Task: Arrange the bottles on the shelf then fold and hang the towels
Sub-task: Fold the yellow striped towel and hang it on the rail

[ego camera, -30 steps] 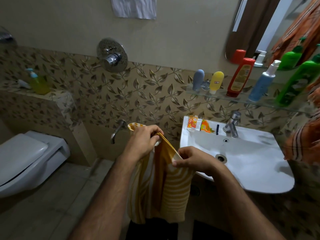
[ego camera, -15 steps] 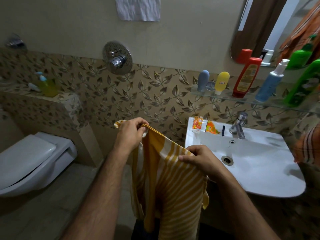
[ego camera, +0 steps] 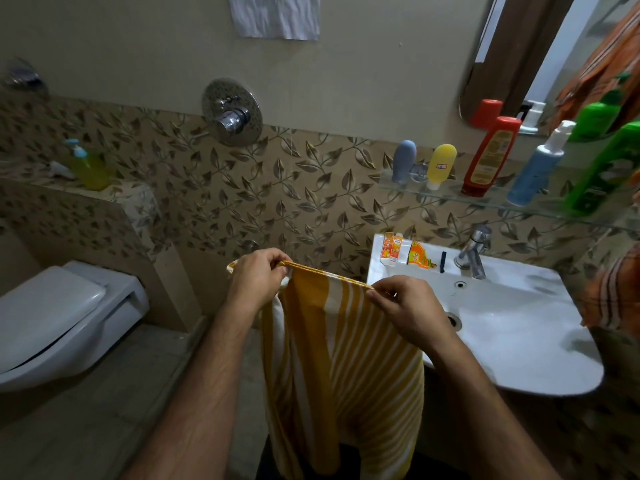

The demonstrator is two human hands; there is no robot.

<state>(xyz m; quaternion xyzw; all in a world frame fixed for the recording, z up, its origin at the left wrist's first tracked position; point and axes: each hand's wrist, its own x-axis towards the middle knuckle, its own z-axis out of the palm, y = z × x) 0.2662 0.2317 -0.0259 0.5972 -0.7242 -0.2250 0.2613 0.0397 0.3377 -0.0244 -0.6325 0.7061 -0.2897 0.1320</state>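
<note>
- The left hand (ego camera: 256, 280) pinched the yellow striped towel (ego camera: 343, 368) by its top edge
- The right hand (ego camera: 401, 306), at its 3 o'clock, pinched the same edge
- The towel hung before the sink (ego camera: 526, 341)
- Bottles (ego camera: 490, 155) stood on the glass shelf (ego camera: 450, 192) at 1 o'clock

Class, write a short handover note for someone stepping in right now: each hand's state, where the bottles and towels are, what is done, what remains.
Left hand and right hand each pinch the top edge of the yellow striped towel, which hangs stretched between them beside the sink.
Five bottles stand upright in a row on the glass shelf; that step looks done.
An orange striped towel hangs at the right edge.
Left: finish folding the yellow towel and hang it.
</note>
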